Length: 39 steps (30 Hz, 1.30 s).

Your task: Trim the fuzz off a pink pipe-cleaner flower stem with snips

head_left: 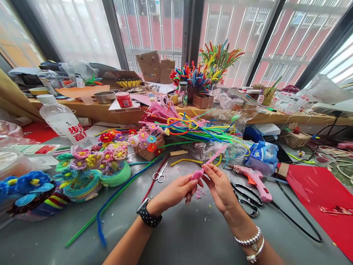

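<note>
so nearest me are my own wrists, with a polka-dot watch strap (150, 216) on the left and silvery bracelets (250, 240) on the right, over a grey table (179, 239). past them, my left hand (183, 189) is pinched closed round a fuzzy pink piece (196, 175), and my right hand (219, 186) has thumb and fingertips pressed together at the base of a pink stem (216, 155) slanting up beyond them. all of it is held just above the tabletop, with pink fluff (199, 192) scattered below. can't tell if stem and fuzzy bit are one piece.

elbow room's tight on the right: black-handled scissors (249, 197) lie just beside that hand, then a pink glue gun (255, 179), then a red sheet (309, 195). small scissors (160, 174) sit past my left hand, and fuzzy flower pots (116, 174) fill that side. straight ahead a messy pile of pipe cleaners (193, 127) blocks the way to the cluttered ledge (132, 110) under the windows (228, 25).
</note>
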Tool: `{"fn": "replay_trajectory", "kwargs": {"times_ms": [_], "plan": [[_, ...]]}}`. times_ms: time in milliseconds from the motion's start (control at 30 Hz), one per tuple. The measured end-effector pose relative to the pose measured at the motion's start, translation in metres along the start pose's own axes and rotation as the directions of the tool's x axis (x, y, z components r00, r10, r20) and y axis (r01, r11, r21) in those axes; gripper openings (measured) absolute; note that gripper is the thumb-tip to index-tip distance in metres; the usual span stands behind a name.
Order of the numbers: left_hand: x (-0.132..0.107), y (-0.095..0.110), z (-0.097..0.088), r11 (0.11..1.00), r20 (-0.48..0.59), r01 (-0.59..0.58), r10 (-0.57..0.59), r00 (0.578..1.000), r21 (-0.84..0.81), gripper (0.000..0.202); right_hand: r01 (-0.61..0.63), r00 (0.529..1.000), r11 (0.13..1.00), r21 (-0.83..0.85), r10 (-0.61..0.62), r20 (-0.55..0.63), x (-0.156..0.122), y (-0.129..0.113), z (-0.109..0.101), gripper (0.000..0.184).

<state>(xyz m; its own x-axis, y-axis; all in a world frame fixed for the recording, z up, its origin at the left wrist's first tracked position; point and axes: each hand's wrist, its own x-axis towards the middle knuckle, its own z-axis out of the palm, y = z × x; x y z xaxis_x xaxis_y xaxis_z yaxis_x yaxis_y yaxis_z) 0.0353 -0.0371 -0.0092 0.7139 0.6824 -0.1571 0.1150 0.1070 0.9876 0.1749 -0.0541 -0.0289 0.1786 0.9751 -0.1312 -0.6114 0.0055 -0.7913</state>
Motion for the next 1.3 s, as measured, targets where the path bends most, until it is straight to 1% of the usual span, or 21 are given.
{"fn": "replay_trajectory", "kwargs": {"times_ms": [67,100,167,233,300,367,400,467,567,633,700,767,867,967,1033,1067,1133,1200,1233,1267,1300], "plan": [[0.002,-0.002,0.001,0.988,-0.100,-0.051,0.066,0.993,0.147,0.027,0.016,1.000,1.000,-0.009,-0.017,-0.026,0.001,-0.001,-0.001,0.015],[0.003,-0.003,0.001,0.979,-0.137,-0.060,0.088,0.987,0.194,0.028,0.023,0.999,1.000,-0.021,-0.024,-0.040,0.002,-0.002,-0.002,0.016],[0.004,-0.005,0.001,0.971,-0.181,-0.061,0.105,0.978,0.232,0.030,0.047,0.997,0.998,-0.049,-0.050,-0.061,0.002,-0.004,-0.004,0.016],[0.004,-0.006,0.000,0.977,-0.164,-0.046,0.082,0.983,0.209,0.032,0.093,0.995,0.990,-0.111,-0.097,-0.038,0.002,-0.007,-0.005,0.015],[0.003,-0.006,-0.001,0.988,-0.110,-0.022,0.040,0.993,0.152,0.034,0.148,0.989,0.963,-0.224,-0.141,0.049,0.002,-0.011,-0.006,0.015],[0.002,-0.005,-0.002,0.994,-0.057,-0.006,0.012,0.998,0.106,0.037,0.193,0.979,0.920,-0.341,-0.155,0.136,0.002,-0.015,-0.007,0.016],[0.002,-0.005,-0.003,0.995,-0.051,-0.006,0.011,0.999,0.100,0.038,0.208,0.975,0.903,-0.376,-0.161,0.152,0.002,-0.017,-0.008,0.016],[0.002,-0.004,-0.004,0.992,-0.082,-0.019,0.029,0.996,0.125,0.039,0.218,0.975,0.892,-0.395,-0.182,0.126,0.003,-0.019,-0.010,0.015],[0.003,-0.003,-0.007,0.972,-0.207,-0.065,0.113,0.972,0.224,0.036,0.194,0.980,0.918,-0.345,-0.199,0.021,0.004,-0.018,-0.011,0.016],[0.004,-0.002,-0.009,0.961,-0.267,-0.091,0.162,0.950,0.260,0.031,0.163,0.981,0.948,-0.275,-0.184,-0.055,0.006,-0.016,-0.012,0.017],[0.004,-0.001,-0.010,0.970,-0.316,-0.100,0.168,0.934,0.221,0.028,0.122,0.982,0.974,-0.190,-0.147,-0.120,0.006,-0.015,-0.012,0.018],[0.004,0.000,-0.011,0.987,-0.374,-0.095,0.138,0.917,0.131,0.027,0.087,0.981,0.990,-0.114,-0.105,-0.163,0.007,-0.013,-0.011,0.019],[0.004,-0.001,-0.011,0.995,-0.445,-0.095,0.098,0.890,0.028,0.023,0.058,0.981,0.997,-0.042,-0.065,-0.181,0.007,-0.011,-0.011,0.019],[0.003,-0.002,-0.012,0.995,-0.451,-0.098,0.086,0.888,-0.003,0.023,0.029,0.984,1.000,-0.006,-0.030,-0.177,0.007,-0.011,-0.011,0.019],[0.002,-0.002,-0.015,0.994,-0.450,-0.105,0.083,0.889,-0.024,0.024,-0.019,0.990,1.000,-0.013,0.017,-0.137,0.008,-0.013,-0.012,0.021],[0.001,-0.002,-0.017,0.993,-0.463,-0.110,0.077,0.883,-0.043,0.025,-0.049,0.994,0.998,-0.030,0.046,-0.101,0.008,-0.015,-0.012,0.022],[-0.001,0.000,-0.022,0.987,-0.525,-0.128,0.061,0.849,-0.093,0.025,-0.093,0.996,0.990,-0.108,0.091,-0.020,0.009,-0.022,-0.016,0.025],[-0.003,0.001,-0.027,0.978,-0.597,-0.159,0.047,0.801,-0.136,0.026,-0.072,0.996,0.962,-0.263,0.082,0.030,0.007,-0.034,-0.023,0.027],[-0.004,0.002,-0.029,0.975,-0.622,-0.175,0.053,0.781,-0.137,0.025,-0.031,0.997,0.921,-0.388,0.054,0.048,0.006,-0.040,-0.029,0.027],[-0.005,0.003,-0.031,0.973,-0.644,-0.189,0.060,0.763,-0.133,0.025,0.015,0.997,0.840,-0.543,0.025,0.067,0.003,-0.047,-0.037,0.026],[-0.005,0.003,-0.032,0.972,-0.661,-0.200,0.070,0.747,-0.124,0.025,0.057,0.997,0.712,-0.700,-0.001,0.080,0.001,-0.053,-0.046,0.023]]}}
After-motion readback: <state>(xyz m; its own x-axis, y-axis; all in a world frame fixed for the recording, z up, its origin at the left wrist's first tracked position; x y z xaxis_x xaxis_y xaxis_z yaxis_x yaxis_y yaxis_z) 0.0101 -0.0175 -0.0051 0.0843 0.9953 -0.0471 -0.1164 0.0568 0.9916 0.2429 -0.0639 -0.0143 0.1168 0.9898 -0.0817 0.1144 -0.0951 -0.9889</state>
